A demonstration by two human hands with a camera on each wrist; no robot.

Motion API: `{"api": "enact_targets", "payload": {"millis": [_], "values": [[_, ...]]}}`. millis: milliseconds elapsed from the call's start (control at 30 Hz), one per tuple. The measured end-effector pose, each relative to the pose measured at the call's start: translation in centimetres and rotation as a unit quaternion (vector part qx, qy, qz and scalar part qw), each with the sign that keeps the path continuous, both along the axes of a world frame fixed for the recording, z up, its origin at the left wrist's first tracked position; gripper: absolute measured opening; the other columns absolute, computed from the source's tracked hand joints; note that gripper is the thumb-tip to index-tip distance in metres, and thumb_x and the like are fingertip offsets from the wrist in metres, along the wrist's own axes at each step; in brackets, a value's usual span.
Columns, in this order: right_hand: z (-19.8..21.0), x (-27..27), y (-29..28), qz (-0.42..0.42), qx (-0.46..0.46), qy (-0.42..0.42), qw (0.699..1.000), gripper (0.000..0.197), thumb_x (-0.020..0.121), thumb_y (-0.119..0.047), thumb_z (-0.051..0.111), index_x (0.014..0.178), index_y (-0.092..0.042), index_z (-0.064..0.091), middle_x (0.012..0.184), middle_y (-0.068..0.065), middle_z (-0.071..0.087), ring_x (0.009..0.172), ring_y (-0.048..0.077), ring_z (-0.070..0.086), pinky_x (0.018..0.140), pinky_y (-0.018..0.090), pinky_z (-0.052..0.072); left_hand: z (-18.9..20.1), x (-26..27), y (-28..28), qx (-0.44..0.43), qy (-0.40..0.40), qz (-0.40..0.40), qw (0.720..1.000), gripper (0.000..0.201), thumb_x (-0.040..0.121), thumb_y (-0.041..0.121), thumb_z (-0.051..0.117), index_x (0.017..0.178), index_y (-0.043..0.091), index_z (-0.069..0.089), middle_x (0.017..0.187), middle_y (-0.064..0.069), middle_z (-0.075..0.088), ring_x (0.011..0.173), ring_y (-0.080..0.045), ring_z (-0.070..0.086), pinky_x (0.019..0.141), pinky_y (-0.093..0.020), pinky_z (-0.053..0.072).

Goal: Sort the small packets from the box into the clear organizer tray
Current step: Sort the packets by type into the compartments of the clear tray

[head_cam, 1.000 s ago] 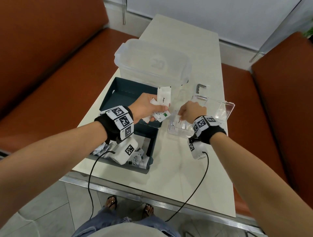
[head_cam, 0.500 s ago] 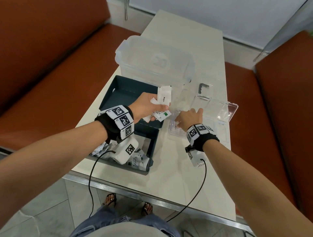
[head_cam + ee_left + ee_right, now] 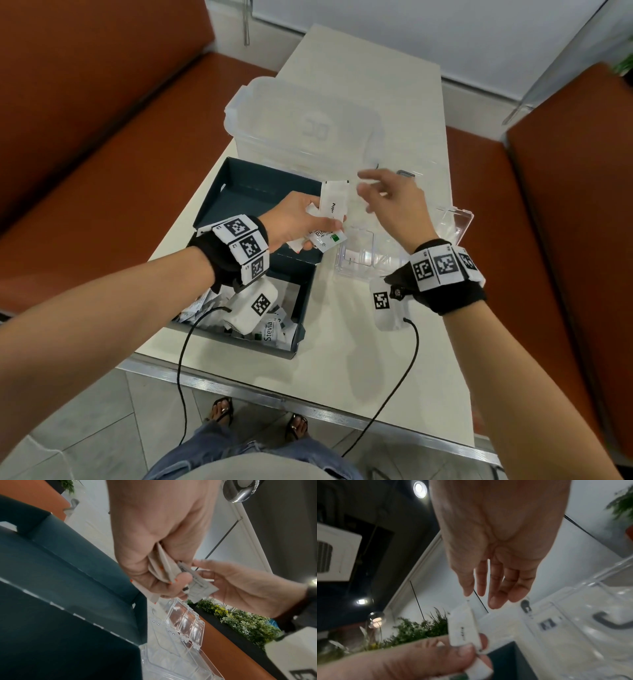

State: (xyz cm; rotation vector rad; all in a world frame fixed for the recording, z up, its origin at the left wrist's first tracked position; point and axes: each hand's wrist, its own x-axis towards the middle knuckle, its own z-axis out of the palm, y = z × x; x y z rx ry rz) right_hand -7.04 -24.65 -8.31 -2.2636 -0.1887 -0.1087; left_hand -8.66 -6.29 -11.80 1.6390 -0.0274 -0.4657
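Orange benches [image 3: 102, 144] flank the pale surface [image 3: 376, 359] in the head view. On it sits the dark box [image 3: 260, 192]; just right of the box lies the clear organizer tray [image 3: 356, 253]. Above the box's right edge the left hand [image 3: 291, 219] grips several packets [image 3: 334, 202].

From the left wrist, its fingers [image 3: 181, 580] curl round them.

From the right wrist, the right hand [image 3: 496, 547] hangs just beside the packets, fingers [image 3: 496, 596] loose, holding nothing.
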Motion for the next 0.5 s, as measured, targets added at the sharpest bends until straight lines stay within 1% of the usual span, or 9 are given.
{"api": "enact_targets", "payload": {"millis": [33, 67, 100, 133, 200, 267, 400, 467, 500], "values": [[0.7, -0.1, 0.3, 0.009, 0.018, 0.002, 1.000, 0.029, 0.090, -0.036, 0.061, 0.118, -0.029, 0.063, 0.092, -0.007, 0.069, 0.071, 0.001, 0.064, 0.064, 0.009, 0.046, 0.2, -0.1, -0.2, -0.001, 0.000, -0.009, 1.000, 0.020, 0.084, 0.015, 0.075, 0.103, 0.009, 0.072, 0.088, -0.008, 0.075, 0.065, -0.028, 0.055, 0.040, -0.023, 0.042], [1.1, -0.2, 0.6, 0.023, 0.016, 0.005, 1.000, 0.030, 0.088, -0.038, 0.064, 0.117, -0.031, 0.063, 0.091, -0.009, 0.069, 0.073, 0.002, 0.064, 0.065, 0.011, 0.046, 0.4, -0.2, -0.3, -0.002, -0.001, -0.017, 1.000, 0.022, 0.084, 0.015, 0.075, 0.104, 0.007, 0.072, 0.089, -0.011, 0.075, 0.063, -0.028, 0.053, 0.040, -0.023, 0.041], [1.3, -0.3, 0.9, 0.037, 0.008, 0.007, 0.999, 0.028, 0.087, -0.036, 0.066, 0.114, -0.030, 0.064, 0.087, -0.008, 0.068, 0.073, 0.004, 0.064, 0.069, 0.015, 0.048, 0.6, -0.3, -0.5, -0.002, -0.003, -0.025, 1.000, 0.023, 0.084, 0.015, 0.075, 0.105, 0.006, 0.071, 0.089, -0.014, 0.074, 0.061, -0.027, 0.052, 0.040, -0.022, 0.041], [1.4, -0.4, 1.0, 0.044, 0.002, 0.008, 0.999, 0.022, 0.086, -0.029, 0.068, 0.108, -0.027, 0.068, 0.081, -0.007, 0.068, 0.071, 0.005, 0.063, 0.072, 0.018, 0.049, 0.8, -0.4, -0.6, 0.000, -0.005, -0.030, 1.000, 0.024, 0.084, 0.014, 0.075, 0.105, 0.004, 0.071, 0.090, -0.016, 0.073, 0.058, -0.025, 0.053, 0.039, -0.022, 0.041], [1.4, -0.5, 0.7, 0.037, 0.010, 0.009, 0.999, 0.012, 0.085, -0.016, 0.069, 0.095, -0.019, 0.071, 0.069, -0.004, 0.065, 0.062, 0.003, 0.060, 0.073, 0.023, 0.051, 1.0, -0.5, -0.8, 0.004, -0.008, -0.033, 0.999, 0.025, 0.084, 0.014, 0.075, 0.107, 0.004, 0.070, 0.089, -0.017, 0.072, 0.052, -0.020, 0.053, 0.039, -0.021, 0.041], [1.2, -0.5, 0.1, 0.016, 0.030, 0.016, 0.999, 0.010, 0.084, -0.011, 0.069, 0.092, -0.017, 0.072, 0.063, -0.005, 0.064, 0.058, 0.005, 0.059, 0.071, 0.024, 0.052, 1.1, -0.6, -0.9, 0.002, -0.012, -0.022, 1.000, 0.025, 0.085, 0.015, 0.074, 0.108, 0.005, 0.070, 0.085, -0.015, 0.072, 0.046, -0.016, 0.051, 0.038, -0.021, 0.040], [1.0, -0.8, -0.8, -0.004, 0.078, 0.044, 0.996, 0.012, 0.086, -0.011, 0.067, 0.094, -0.017, 0.073, 0.068, -0.003, 0.067, 0.061, 0.008, 0.060, 0.063, 0.020, 0.050, 1.0, -0.6, -0.6, -0.021, -0.003, 0.012, 1.000, 0.020, 0.088, 0.018, 0.070, 0.105, 0.007, 0.070, 0.072, -0.007, 0.072, 0.039, -0.012, 0.049, 0.037, -0.020, 0.041], [1.0, -1.1, -0.9, 0.009, 0.104, 0.066, 0.992, 0.013, 0.089, -0.011, 0.064, 0.098, -0.017, 0.072, 0.077, 0.001, 0.070, 0.064, 0.008, 0.062, 0.062, 0.021, 0.051, 1.0, -0.6, -0.7, -0.026, -0.005, 0.024, 0.999, 0.015, 0.087, 0.018, 0.072, 0.099, 0.009, 0.070, 0.070, -0.006, 0.072, 0.040, -0.012, 0.050, 0.037, -0.021, 0.041], [1.0, -1.2, -0.8, 0.016, 0.115, 0.074, 0.990, 0.013, 0.088, -0.013, 0.066, 0.100, -0.017, 0.071, 0.080, 0.003, 0.070, 0.066, 0.009, 0.064, 0.063, 0.022, 0.053, 0.9, -0.7, -0.7, -0.026, -0.009, 0.032, 0.999, 0.014, 0.086, 0.019, 0.073, 0.095, 0.009, 0.071, 0.070, -0.006, 0.072, 0.040, -0.012, 0.052, 0.037, -0.020, 0.041]]}}
